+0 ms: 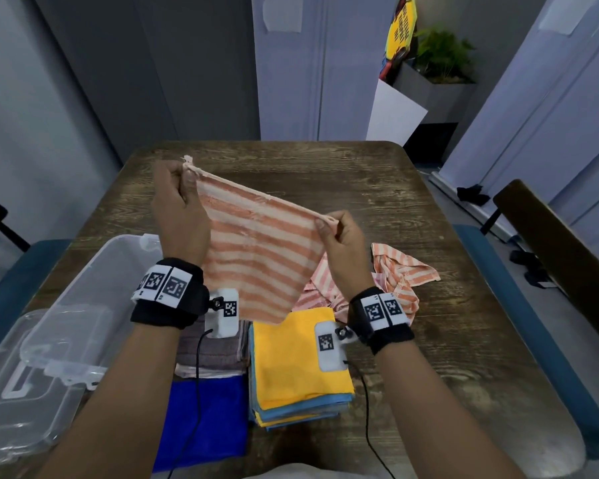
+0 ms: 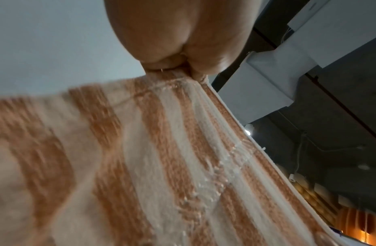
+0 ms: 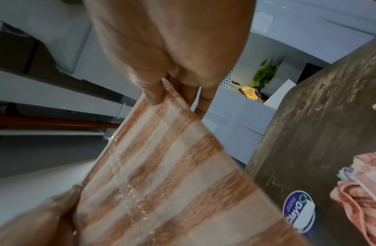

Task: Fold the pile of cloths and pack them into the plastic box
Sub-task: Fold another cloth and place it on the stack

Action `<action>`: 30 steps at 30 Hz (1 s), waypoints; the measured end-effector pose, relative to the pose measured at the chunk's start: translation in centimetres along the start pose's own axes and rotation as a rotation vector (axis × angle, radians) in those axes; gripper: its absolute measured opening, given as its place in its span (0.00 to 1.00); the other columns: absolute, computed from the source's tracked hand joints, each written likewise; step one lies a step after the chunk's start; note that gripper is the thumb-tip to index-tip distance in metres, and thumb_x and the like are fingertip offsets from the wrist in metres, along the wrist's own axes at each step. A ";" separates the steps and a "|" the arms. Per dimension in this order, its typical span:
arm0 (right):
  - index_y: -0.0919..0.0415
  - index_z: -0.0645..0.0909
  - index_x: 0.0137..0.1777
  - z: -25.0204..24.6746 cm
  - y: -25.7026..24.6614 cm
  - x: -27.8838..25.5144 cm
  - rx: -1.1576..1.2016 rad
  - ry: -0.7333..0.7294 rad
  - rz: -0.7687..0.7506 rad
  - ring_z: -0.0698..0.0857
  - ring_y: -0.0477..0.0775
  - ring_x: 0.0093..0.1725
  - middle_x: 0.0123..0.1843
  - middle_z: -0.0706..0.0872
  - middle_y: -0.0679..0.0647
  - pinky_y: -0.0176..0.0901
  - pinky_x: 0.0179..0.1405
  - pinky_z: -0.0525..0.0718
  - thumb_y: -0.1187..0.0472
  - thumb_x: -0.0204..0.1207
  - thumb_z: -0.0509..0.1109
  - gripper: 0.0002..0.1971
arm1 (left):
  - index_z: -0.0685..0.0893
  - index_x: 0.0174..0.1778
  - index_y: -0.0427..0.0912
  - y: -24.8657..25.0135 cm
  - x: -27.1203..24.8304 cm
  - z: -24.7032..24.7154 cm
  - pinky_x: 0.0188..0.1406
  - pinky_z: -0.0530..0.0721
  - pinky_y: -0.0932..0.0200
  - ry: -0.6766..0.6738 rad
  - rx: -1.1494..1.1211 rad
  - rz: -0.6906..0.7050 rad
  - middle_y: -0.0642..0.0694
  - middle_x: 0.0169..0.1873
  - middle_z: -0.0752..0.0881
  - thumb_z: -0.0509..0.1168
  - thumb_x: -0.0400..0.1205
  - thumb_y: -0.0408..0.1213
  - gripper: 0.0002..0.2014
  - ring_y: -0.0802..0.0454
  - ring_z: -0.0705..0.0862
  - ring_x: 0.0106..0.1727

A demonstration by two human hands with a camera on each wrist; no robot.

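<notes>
An orange-and-white striped cloth (image 1: 256,247) hangs spread out in the air above the table. My left hand (image 1: 182,188) pinches its upper left corner; my right hand (image 1: 336,229) pinches its upper right corner, lower than the left. The left wrist view shows the pinch on the cloth (image 2: 140,149) close up, and the right wrist view shows fingers (image 3: 155,93) clamping the cloth (image 3: 161,166). The clear plastic box (image 1: 94,281) stands open at the left, its lid (image 1: 32,368) in front of it. More crumpled striped cloths (image 1: 398,271) lie at the right.
Folded cloths lie near me on the wooden table (image 1: 377,181): a yellow one (image 1: 291,361) on a blue and yellow stack, a grey stack (image 1: 215,350) and a blue cloth (image 1: 208,416). A chair back (image 1: 550,243) stands at the right, a planter (image 1: 436,81) behind.
</notes>
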State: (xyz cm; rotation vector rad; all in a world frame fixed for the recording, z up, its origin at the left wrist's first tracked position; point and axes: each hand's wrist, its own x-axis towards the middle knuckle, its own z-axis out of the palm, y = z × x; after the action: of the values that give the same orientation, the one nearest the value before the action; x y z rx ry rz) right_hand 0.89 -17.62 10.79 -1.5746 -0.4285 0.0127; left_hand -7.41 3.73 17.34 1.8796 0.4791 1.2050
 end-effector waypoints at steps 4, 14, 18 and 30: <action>0.56 0.74 0.43 -1.5 -1.1 1.3 -0.125 0.071 -0.111 0.73 0.42 0.35 0.35 0.76 0.43 0.43 0.37 0.74 0.59 0.84 0.71 0.10 | 0.77 0.58 0.37 -1.5 -0.5 0.4 0.46 0.73 0.77 -0.010 -0.002 -0.088 0.62 0.43 0.78 0.56 0.91 0.37 0.08 0.78 0.77 0.43; 0.56 0.74 0.43 -3.3 0.4 1.5 -0.207 0.119 -0.079 0.75 0.48 0.37 0.36 0.78 0.49 0.51 0.39 0.77 0.57 0.84 0.71 0.10 | 0.77 0.54 0.43 -2.3 -1.7 1.5 0.35 0.72 0.74 -0.115 0.066 -0.146 0.60 0.39 0.80 0.58 0.91 0.40 0.05 0.71 0.77 0.36; 0.55 0.74 0.41 -4.1 1.1 1.8 -0.227 0.127 -0.011 0.74 0.47 0.36 0.35 0.77 0.48 0.50 0.38 0.76 0.57 0.84 0.71 0.12 | 0.78 0.53 0.43 -2.7 -2.6 2.1 0.37 0.73 0.68 -0.147 0.080 -0.188 0.59 0.39 0.81 0.59 0.91 0.40 0.06 0.62 0.76 0.37; 0.58 0.74 0.33 -1.3 0.7 0.3 -0.189 -0.011 0.208 0.73 0.52 0.30 0.27 0.74 0.51 0.54 0.31 0.75 0.51 0.81 0.72 0.18 | 0.78 0.50 0.48 -0.2 -6.9 4.7 0.34 0.76 0.77 -0.305 0.200 -0.173 0.59 0.39 0.85 0.61 0.89 0.46 0.07 0.67 0.81 0.37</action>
State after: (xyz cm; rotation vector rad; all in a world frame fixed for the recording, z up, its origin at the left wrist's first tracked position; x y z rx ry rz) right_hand 1.73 -18.74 10.30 -1.8007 -0.2789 0.1437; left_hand -6.48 -3.00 12.40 2.0989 0.5954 0.7627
